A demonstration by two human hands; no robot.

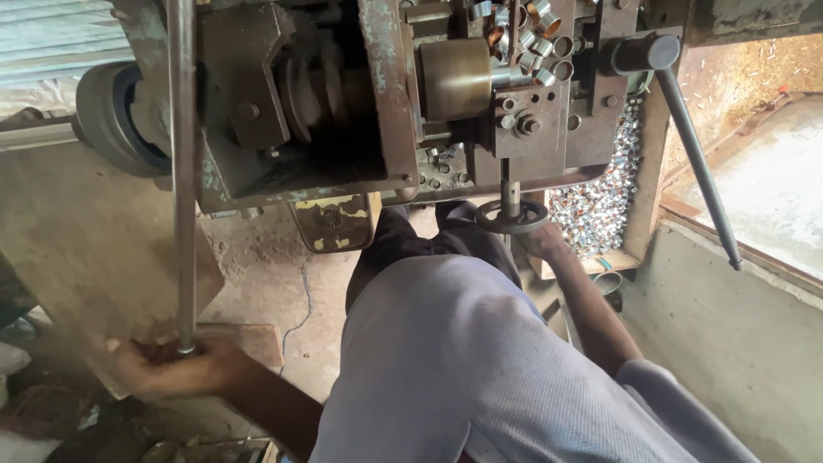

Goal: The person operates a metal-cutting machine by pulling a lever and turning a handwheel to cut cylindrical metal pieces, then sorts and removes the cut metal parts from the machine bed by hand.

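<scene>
**A:** At the front of the old lathe [326, 111], what is the person's left hand [176, 369] doing?

**B:** It is closing around the lower end of a long steel bar [182, 171]. The fingers are curling tight on the bar's tip, and the bar is running straight up past the machine's left side and out of the top of the view.

**A:** And the right hand [542, 240]?

**B:** It is reaching under the carriage to the small handwheel [513, 218]. It is touching the rim, but I cannot tell how far its fingers are wrapping round, since the wheel is hiding most of them.

**A:** How far along is the work looking?

**B:** Well under way, I would judge. A heap of small shiny metal rings [600, 197] is lying in the tray at the right, and more rings [531, 30] are sitting on top near the brass-coloured chuck [454, 79]. So many pieces are seemingly finished already, while most of the bar's visible length is remaining uncut.

**A:** Anything else near the hands?

**B:** A long dark lever [694, 154] is slanting down at the right, untouched.
</scene>
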